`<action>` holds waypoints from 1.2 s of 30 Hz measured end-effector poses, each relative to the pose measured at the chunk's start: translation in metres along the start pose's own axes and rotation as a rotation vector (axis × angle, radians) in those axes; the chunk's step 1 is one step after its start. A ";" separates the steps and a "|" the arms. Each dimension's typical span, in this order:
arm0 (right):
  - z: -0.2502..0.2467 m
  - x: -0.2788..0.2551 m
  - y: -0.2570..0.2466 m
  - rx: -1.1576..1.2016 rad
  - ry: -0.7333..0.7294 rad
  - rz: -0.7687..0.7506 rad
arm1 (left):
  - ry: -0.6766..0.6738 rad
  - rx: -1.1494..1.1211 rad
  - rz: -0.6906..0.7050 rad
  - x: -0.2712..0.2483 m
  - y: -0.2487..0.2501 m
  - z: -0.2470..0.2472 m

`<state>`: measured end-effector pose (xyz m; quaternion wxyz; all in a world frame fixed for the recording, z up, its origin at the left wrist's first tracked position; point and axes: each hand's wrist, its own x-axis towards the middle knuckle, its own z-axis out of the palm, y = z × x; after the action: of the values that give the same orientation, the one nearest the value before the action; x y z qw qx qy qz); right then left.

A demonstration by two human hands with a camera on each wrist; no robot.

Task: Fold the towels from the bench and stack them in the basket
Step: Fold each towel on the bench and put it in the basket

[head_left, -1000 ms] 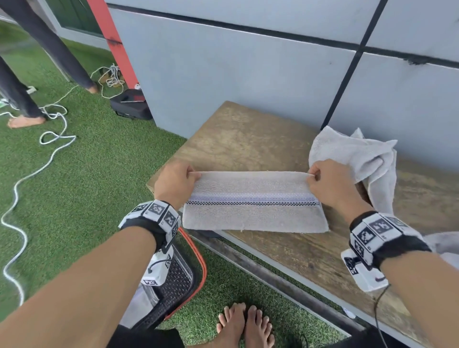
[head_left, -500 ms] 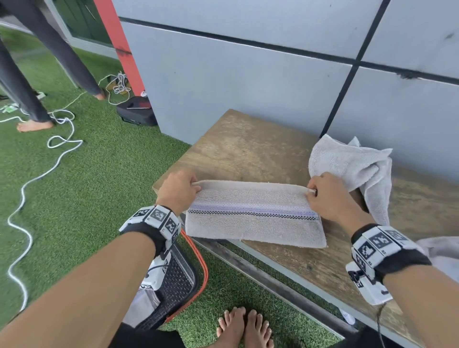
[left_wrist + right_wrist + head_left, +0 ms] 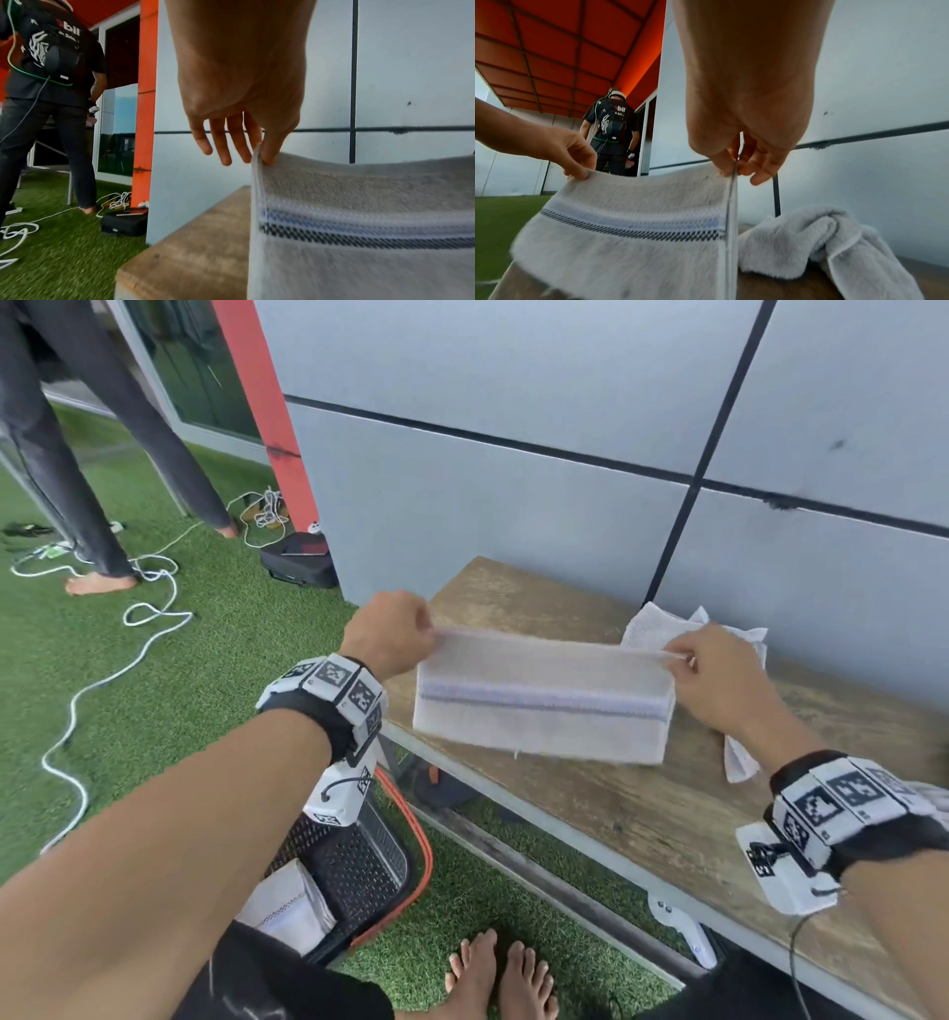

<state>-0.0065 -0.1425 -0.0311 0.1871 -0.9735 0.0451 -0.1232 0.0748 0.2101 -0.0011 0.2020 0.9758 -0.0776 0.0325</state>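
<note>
The wooden worktop (image 3: 642,814) stands against a grey panelled wall, on green artificial turf. Below its near left corner sits a black mesh basket (image 3: 359,865) with an orange rim, a folded towel (image 3: 287,906) inside. A folded striped towel (image 3: 544,695) hangs above the worktop, blurred, its top corners pinched by the left hand (image 3: 390,629) and right hand (image 3: 719,675). A crumpled towel (image 3: 821,239) lies behind it.

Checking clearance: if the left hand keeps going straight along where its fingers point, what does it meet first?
Probably the grey wall panel behind the bench. The left hand points that way, pinching the striped towel; nothing shows between, though depth is unclear.
</note>
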 end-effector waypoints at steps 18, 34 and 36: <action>0.035 -0.112 0.031 0.165 -0.174 0.304 | -0.203 -0.181 -0.105 -0.081 -0.041 0.090; 0.041 -0.102 0.033 0.158 -0.295 0.381 | -0.104 -0.132 -0.252 -0.075 -0.028 0.088; 0.038 -0.099 0.031 0.142 -0.327 0.405 | -0.119 -0.116 -0.275 -0.075 -0.025 0.086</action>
<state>-0.0939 -0.1442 -0.0995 0.2808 -0.9360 0.1995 0.0727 0.0073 0.2090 -0.0964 0.2557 0.9641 0.0429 -0.0580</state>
